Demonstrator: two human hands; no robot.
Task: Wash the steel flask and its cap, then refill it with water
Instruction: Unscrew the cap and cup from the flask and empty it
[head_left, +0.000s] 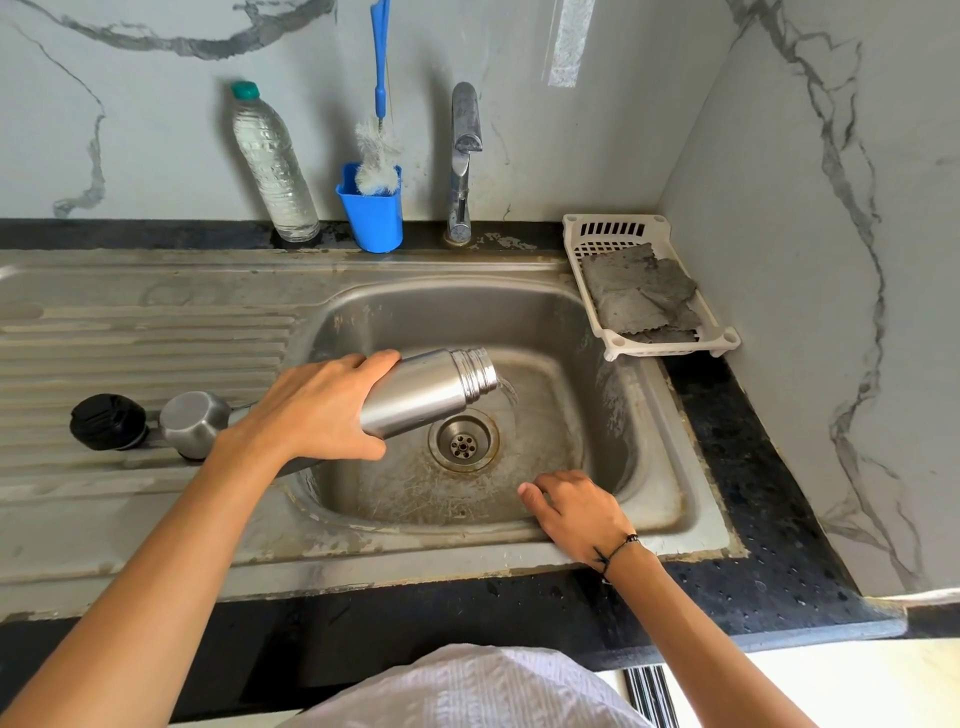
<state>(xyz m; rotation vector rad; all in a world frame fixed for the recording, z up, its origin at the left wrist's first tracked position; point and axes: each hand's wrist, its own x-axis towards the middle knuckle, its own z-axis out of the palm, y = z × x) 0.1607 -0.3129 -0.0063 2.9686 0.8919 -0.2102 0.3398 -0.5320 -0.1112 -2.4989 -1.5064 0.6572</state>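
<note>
My left hand (317, 410) grips the steel flask (436, 387) around its lower body and holds it tipped over the sink basin (597, 332), open mouth to the right. A thin stream of water runs from the mouth toward the drain (464, 441). On the draining board at the left lie the steel cap (192, 423) and a black inner stopper (106, 421), side by side. My right hand (576, 506) rests on the basin's front rim with its fingers apart and nothing in it.
Behind the sink stand a clear plastic water bottle (272, 166), a blue cup (371, 213) holding a bottle brush (375, 161), and the tap (464, 156), turned off. A white basket (582, 244) with a grey cloth (641, 293) sits at the right, against the wall.
</note>
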